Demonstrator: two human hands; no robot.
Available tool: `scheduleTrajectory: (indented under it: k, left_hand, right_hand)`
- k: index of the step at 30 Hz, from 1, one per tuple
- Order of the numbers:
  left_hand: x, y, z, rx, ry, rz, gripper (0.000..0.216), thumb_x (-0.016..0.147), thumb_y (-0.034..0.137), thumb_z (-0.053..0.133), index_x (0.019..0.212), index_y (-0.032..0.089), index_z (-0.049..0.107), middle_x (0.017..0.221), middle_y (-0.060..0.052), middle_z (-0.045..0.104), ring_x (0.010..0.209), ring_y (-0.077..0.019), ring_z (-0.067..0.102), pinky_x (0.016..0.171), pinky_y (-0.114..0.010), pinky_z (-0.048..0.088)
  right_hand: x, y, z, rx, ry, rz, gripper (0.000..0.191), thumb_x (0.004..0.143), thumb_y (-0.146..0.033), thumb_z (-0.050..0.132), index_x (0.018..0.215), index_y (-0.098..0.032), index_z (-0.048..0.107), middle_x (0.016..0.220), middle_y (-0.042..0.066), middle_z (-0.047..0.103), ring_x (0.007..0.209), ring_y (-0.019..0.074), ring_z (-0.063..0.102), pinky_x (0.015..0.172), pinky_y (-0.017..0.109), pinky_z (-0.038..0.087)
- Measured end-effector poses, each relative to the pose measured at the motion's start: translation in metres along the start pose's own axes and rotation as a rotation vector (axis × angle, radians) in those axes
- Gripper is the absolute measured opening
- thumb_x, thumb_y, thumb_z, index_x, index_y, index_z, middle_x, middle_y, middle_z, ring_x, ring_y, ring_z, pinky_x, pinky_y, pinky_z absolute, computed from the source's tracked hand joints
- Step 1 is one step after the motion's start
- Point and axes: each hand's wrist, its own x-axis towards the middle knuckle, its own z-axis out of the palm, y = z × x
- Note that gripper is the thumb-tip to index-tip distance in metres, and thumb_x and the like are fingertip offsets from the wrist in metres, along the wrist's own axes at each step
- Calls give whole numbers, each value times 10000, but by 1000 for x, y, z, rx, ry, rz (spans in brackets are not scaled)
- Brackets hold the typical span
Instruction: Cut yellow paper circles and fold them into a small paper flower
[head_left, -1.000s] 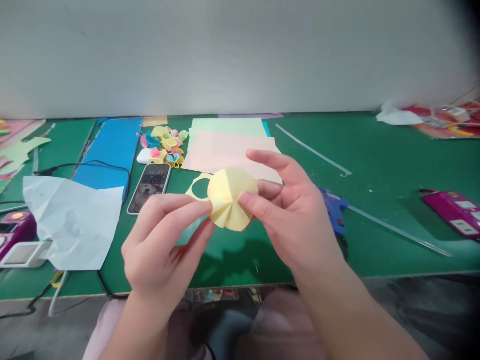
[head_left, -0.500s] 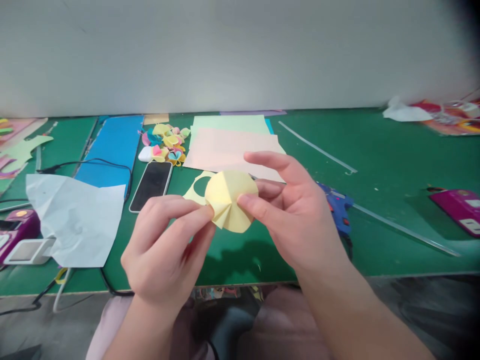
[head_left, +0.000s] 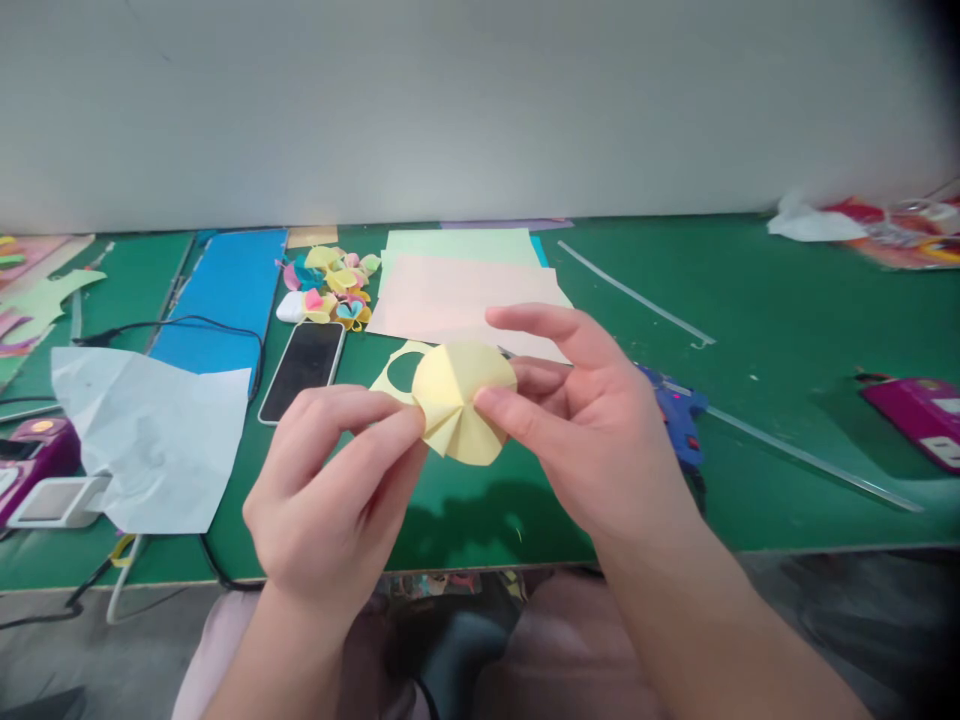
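A pale yellow paper circle (head_left: 465, 375), creased and pleated at its lower left, is held up above the front of the table. My left hand (head_left: 337, 480) pinches its left edge by the folds between thumb and forefinger. On the right side my right hand (head_left: 585, 420) grips it, thumb on the near face and the other fingers partly hidden behind, the forefinger raised away from it. Behind the circle lies a yellow paper scrap (head_left: 390, 377) with a round hole cut out.
Pink paper (head_left: 457, 295) lies over green sheets at the back, beside several folded paper flowers (head_left: 341, 275). A phone (head_left: 304, 370) and crumpled white paper (head_left: 165, 430) are at left. A blue glue gun (head_left: 679, 420) with a clear glue stick (head_left: 810, 455) sits right.
Almost nothing differs. My left fingers have shifted very slightly at the folded edge; the paper circle and my right hand stay nearly in place.
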Motion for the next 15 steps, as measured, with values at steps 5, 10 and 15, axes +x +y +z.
scheduleTrajectory:
  k: [5,10,15]
  left_hand:
    - [1,-2,0,3,-11,7,202,661,-49,669,755,129,652,718,-25,606,657,-106,541,588,-245,456]
    - [0,-1,0,-32,-16,6,222,636,-79,682,758,105,657,727,-43,610,674,-110,544,595,-247,453]
    - [-1,1,0,-47,-27,-22,271,630,-103,672,794,112,666,747,-47,606,685,-118,537,605,-264,448]
  right_hand:
    - [0,0,1,-10,18,-8,346,755,-136,674,1037,-321,598,701,-86,718,578,102,673,510,192,571]
    - [0,0,1,-18,18,-22,345,743,-124,670,1019,-321,603,700,-83,717,577,99,669,509,188,573]
    - [0,0,1,-9,11,-19,348,741,-125,675,1025,-314,603,690,-85,709,573,94,665,497,176,575]
